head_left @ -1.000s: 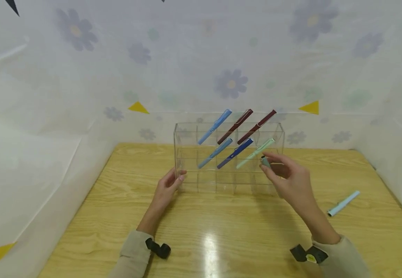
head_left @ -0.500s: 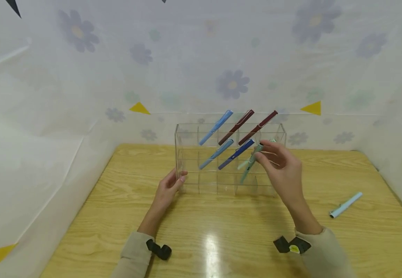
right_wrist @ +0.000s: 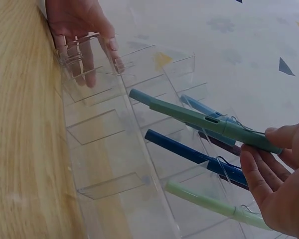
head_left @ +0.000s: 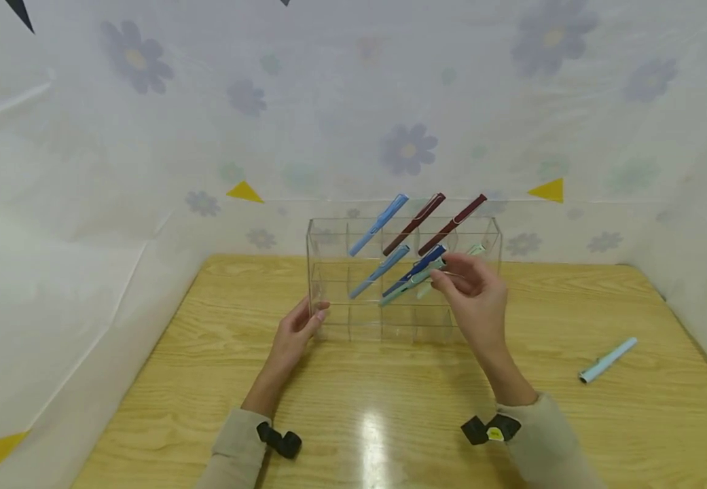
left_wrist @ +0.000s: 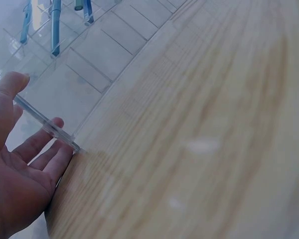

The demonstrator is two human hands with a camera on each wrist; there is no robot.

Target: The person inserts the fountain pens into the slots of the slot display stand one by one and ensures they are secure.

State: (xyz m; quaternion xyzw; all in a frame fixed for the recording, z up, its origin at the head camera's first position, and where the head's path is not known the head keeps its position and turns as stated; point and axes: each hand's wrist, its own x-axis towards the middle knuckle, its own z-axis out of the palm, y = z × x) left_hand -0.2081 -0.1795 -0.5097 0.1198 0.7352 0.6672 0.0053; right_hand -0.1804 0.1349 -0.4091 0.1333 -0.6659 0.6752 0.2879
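A clear tiered pen rack (head_left: pixel 308 261) stands on the table. My left hand (head_left: pixel 295 333) grips its left side panel, thumb in front and fingers on the outer side. With thumb and fingertips, my right hand (head_left: pixel 478 292) pinches a grey-green pen (right_wrist: pixel 189 115) by its capped end. That pen slants in front of the middle tier, over part of the dark blue pen (right_wrist: pixel 179 149). Beside these, the middle tier bears a blue pen (head_left: pixel 379 273) and a mint green pen (right_wrist: pixel 204 196), partly hidden by my right hand. Whether the held pen touches the rack I cannot tell.
The top tier carries a light blue pen (head_left: pixel 379 225) and two dark red pens, one in the centre (head_left: pixel 414 224) and one further right (head_left: pixel 454 224). A pale blue pen (head_left: pixel 608 360) lies on the wooden table (head_left: pixel 329 421) at right. Behind hangs a flowered sheet (head_left: pixel 329 102).
My right hand has moved left with the grey-green pen, from the rack's right end to before the dark blue pen. More of the pen's length shows now. The left hand stays put.
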